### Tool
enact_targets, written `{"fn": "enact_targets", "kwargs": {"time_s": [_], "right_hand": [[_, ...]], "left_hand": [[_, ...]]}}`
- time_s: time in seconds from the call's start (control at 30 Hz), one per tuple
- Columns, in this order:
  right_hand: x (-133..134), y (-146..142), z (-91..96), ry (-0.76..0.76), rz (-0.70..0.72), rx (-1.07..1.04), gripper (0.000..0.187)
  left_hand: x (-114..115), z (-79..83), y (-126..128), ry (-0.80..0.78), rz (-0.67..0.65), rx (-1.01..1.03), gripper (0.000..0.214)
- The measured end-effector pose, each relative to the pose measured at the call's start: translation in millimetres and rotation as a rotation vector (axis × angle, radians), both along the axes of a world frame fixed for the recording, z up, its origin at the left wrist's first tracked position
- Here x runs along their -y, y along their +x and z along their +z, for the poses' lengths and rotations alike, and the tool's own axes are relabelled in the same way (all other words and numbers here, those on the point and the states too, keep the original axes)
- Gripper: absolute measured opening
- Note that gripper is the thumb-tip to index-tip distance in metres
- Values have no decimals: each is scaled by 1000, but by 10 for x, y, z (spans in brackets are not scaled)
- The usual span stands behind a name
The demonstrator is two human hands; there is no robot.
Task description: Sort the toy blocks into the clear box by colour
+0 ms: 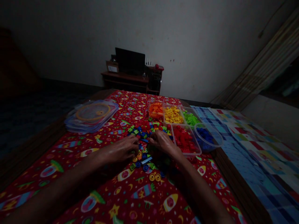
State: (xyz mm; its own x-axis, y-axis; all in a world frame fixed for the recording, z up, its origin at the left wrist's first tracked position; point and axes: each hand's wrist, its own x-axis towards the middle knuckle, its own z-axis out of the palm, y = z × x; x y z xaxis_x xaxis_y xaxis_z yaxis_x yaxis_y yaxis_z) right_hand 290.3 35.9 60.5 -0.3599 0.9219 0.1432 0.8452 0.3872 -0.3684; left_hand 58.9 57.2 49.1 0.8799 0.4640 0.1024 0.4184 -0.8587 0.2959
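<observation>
A heap of small mixed-colour building bricks (146,130) lies on a red patterned cloth (130,193). My left hand (122,149) rests at the heap's near left edge, fingers curled down onto the bricks. My right hand (163,143) sits at the near right edge, fingers bent over the pieces. What either hand pinches is too dark and small to make out. Loose yellow and blue round pieces (154,177) lie just in front of the hands.
Clear tubs hold sorted bricks: orange (155,110), yellow (173,115), green (191,119), red (185,140), and a round blue one (206,135). A stack of clear lids (92,115) lies left. A checked cloth (252,149) covers the right. A cabinet (130,79) stands by the wall.
</observation>
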Motion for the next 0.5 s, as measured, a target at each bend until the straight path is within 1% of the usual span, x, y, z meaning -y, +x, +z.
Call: {"fn": "enact_targets", "kwargs": {"time_s": [0.1,0.2,0.27,0.37,0.43,0.5], "right_hand": [[-25,39,43,-50,67,-146,20],[-57,57,37,-105,118,-245,21],[-78,68,10,-127,107,-274,18],[-96,93,-39,-146,57,-301,18],[-97,110,-58,-163,29,-314,23],[-92,120,-57,-184,17,-313,26]], "left_hand": [[72,-32,-10,8,34,-52,20],[111,-65,7,22,59,-92,23],[127,-86,40,58,73,-109,22],[137,-106,105,91,85,-99,7],[132,-102,134,57,92,-102,12],[118,-82,136,-18,113,-80,18]]}}
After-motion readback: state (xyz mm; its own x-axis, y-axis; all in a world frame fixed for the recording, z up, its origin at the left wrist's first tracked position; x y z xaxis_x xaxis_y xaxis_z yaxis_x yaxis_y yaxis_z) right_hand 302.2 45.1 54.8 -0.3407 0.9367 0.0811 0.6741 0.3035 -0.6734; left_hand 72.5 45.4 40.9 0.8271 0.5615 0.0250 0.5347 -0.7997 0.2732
